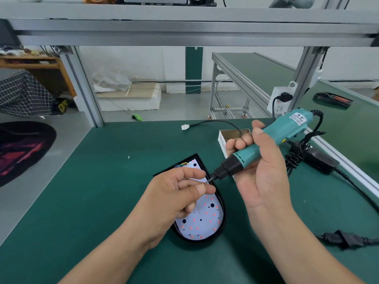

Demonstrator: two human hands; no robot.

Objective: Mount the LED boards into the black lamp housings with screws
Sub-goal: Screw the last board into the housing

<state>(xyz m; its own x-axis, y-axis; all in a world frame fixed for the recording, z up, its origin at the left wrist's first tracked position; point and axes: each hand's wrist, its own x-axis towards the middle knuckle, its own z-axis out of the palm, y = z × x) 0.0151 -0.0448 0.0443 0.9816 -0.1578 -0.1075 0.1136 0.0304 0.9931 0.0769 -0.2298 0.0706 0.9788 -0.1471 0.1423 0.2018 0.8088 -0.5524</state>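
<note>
While loading rather than driving: shows the left hand [176, 193] pinching a small screw [203, 183] at the bit tip of a teal electric screwdriver [291, 128], itself gripped in the right hand [262, 171]. Places the white LED board [205, 222] already inside the black lamp housing [202, 161], flat on the green counter [92, 191] beneath both hands. Reveals no seated screw on the visible board; judged early, with every fastening left. Open screw box [221, 138] behind the right hand.

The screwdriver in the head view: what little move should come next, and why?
Probably press the screw onto the bit tip so it sits straight. The left hand pinches it right at the tip of the screwdriver, gripped by the right hand, above the LED board in the black housing, not in a hole yet.
</note>
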